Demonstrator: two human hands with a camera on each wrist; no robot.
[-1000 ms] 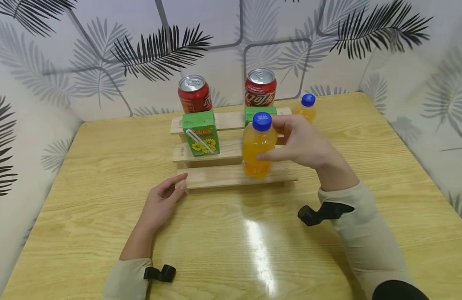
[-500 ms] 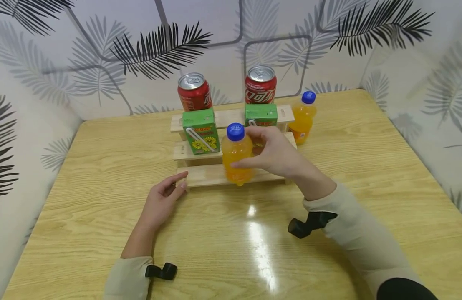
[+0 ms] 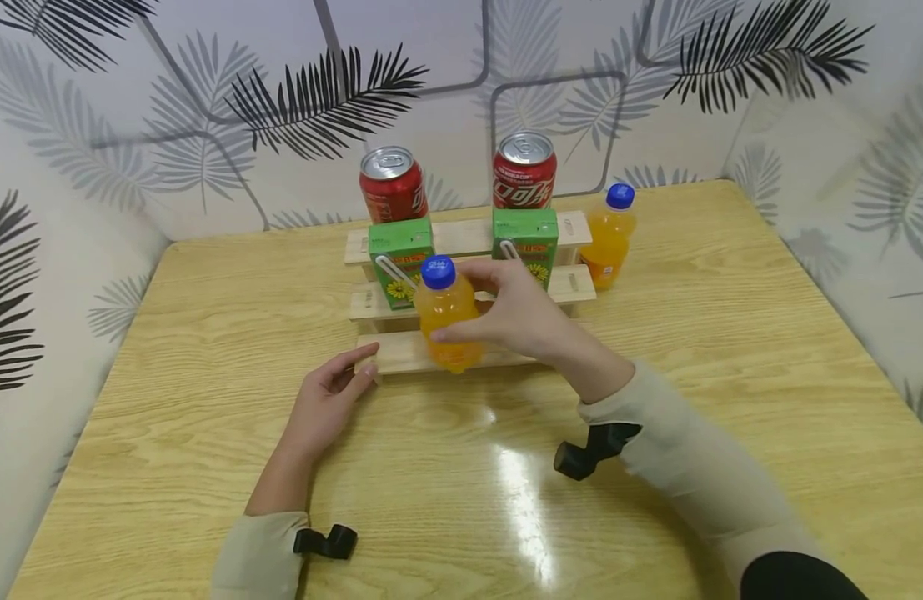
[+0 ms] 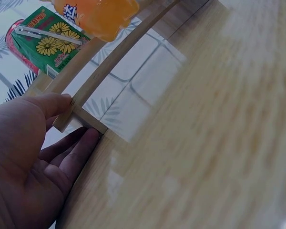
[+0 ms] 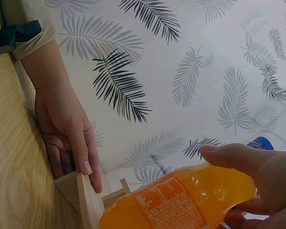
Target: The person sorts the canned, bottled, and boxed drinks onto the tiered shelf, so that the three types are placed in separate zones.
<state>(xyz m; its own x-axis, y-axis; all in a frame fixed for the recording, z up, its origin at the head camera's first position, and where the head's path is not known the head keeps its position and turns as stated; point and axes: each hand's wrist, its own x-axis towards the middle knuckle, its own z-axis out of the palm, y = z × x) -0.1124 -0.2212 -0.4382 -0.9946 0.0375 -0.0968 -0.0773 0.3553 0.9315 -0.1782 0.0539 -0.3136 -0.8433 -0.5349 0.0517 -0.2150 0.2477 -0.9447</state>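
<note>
In the head view my right hand (image 3: 517,312) holds a bottle of orange soda (image 3: 440,304) with a blue cap, thumb in front and fingers behind. The bottle is upright, just over the lowest step of a three-tier wooden display rack (image 3: 393,354). My left hand (image 3: 329,408) grips the left end of that step; the left wrist view shows its thumb (image 4: 57,102) on the board's top and its fingers lower by the leg. In the right wrist view the soda bottle (image 5: 181,200) leans across the picture, its printed label facing the camera.
Two green drink cartons (image 3: 401,237) (image 3: 524,225) with straws stand on the middle step. Two red cola cans (image 3: 392,196) (image 3: 523,179) stand at the top step. Another orange soda bottle (image 3: 607,237) stands on the table right of the rack. A patterned wall (image 3: 228,125) lies behind.
My right hand has carried the soda bottle leftward and slightly down along the lowest step, uncovering the right carton and the other bottle. My left hand stays on the rack's end.
</note>
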